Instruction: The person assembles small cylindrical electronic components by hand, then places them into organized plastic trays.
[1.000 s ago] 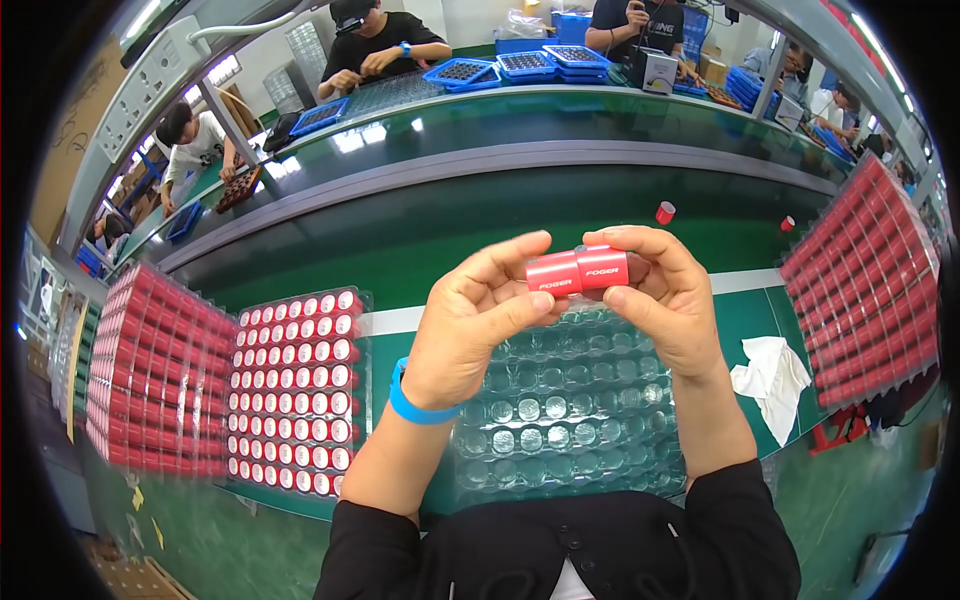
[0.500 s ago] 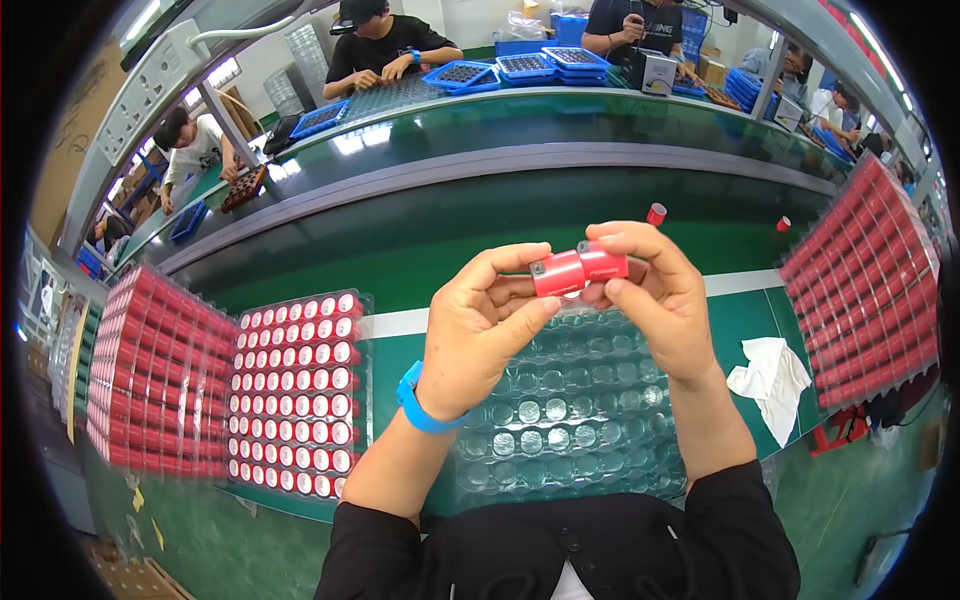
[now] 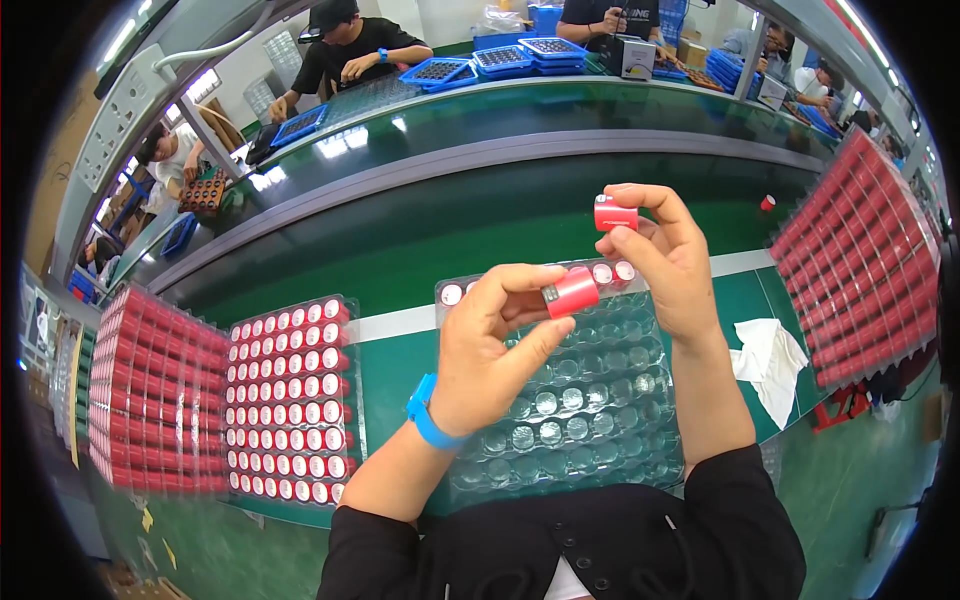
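Between the fingertips and thumb of my left hand [image 3: 485, 345] is a small red cylinder [image 3: 577, 291], tilted, with a dark metallic end toward my palm. My right hand [image 3: 672, 265] pinches a similar red cylinder [image 3: 615, 216], higher and farther right, its pale end facing left. The two cylinders are apart. Below my hands lies a clear plastic tray [image 3: 560, 468] with round pockets. In its far row sit several red cylinders with white ends [image 3: 451, 294], partly hidden by my left hand; the visible nearer pockets hold none.
At left, a clear tray [image 3: 354, 420] full of red cylinders lies beside a tall stack of filled trays [image 3: 160, 400]. Another stack [image 3: 860, 270] stands at right near a white cloth [image 3: 770, 360]. A loose red cylinder [image 3: 768, 202] is beyond. Co-workers sit across the green line.
My hands have separated; the two cylinders were side by side and are now apart. My right hand has risen. One loose cylinder beyond it is no longer visible. The tray's far row now shows.
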`<action>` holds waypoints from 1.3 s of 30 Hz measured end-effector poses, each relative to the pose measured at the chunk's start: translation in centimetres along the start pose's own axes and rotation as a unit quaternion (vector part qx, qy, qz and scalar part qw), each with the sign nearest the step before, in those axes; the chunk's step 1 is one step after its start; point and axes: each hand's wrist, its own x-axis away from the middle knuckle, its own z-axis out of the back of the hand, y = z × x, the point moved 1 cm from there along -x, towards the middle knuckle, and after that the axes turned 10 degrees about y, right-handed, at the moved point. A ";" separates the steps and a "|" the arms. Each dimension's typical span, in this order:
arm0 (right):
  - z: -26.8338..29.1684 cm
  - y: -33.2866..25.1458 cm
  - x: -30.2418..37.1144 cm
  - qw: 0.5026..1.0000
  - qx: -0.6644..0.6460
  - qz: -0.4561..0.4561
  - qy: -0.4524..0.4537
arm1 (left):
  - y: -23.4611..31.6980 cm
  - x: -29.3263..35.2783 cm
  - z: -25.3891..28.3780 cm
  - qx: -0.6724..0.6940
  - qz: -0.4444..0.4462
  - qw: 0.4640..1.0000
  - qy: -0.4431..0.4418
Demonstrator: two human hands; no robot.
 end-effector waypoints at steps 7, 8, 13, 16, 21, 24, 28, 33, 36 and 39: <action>-0.2 -1.9 0.8 0.992 -0.066 -0.028 -0.102 | -0.7 -0.8 0.7 0.029 0.020 0.999 0.028; -0.2 -1.8 0.7 0.987 -0.073 -0.028 -0.141 | -0.8 -0.8 0.8 0.038 0.025 0.998 0.032; -0.5 -1.8 1.0 0.983 -0.080 -0.057 -0.156 | -0.4 -1.1 0.9 0.064 0.044 0.996 0.039; -0.7 -1.8 1.1 0.983 -0.082 -0.073 -0.150 | -0.1 -1.2 1.0 0.095 0.075 0.991 0.054; -0.9 -1.2 1.4 0.987 -0.075 -0.061 -0.125 | -0.7 -1.5 1.7 0.098 0.068 0.991 0.060; -1.0 -1.0 1.4 0.988 -0.081 -0.050 -0.120 | -0.8 -1.5 2.0 0.102 0.091 0.989 0.059; -1.3 -0.6 1.4 0.989 -0.092 -0.051 -0.108 | -0.3 -1.4 1.8 0.090 0.082 0.991 0.055; -1.6 -0.7 1.5 0.990 -0.101 -0.033 -0.094 | -0.3 -1.4 1.7 0.074 0.068 0.993 0.058; -1.6 -0.8 1.6 0.990 -0.101 -0.045 -0.090 | -0.3 -1.4 1.5 0.083 0.075 0.991 0.072; -1.7 -0.6 1.7 0.991 -0.085 -0.044 -0.090 | -0.5 -1.4 1.7 0.085 0.080 0.991 0.059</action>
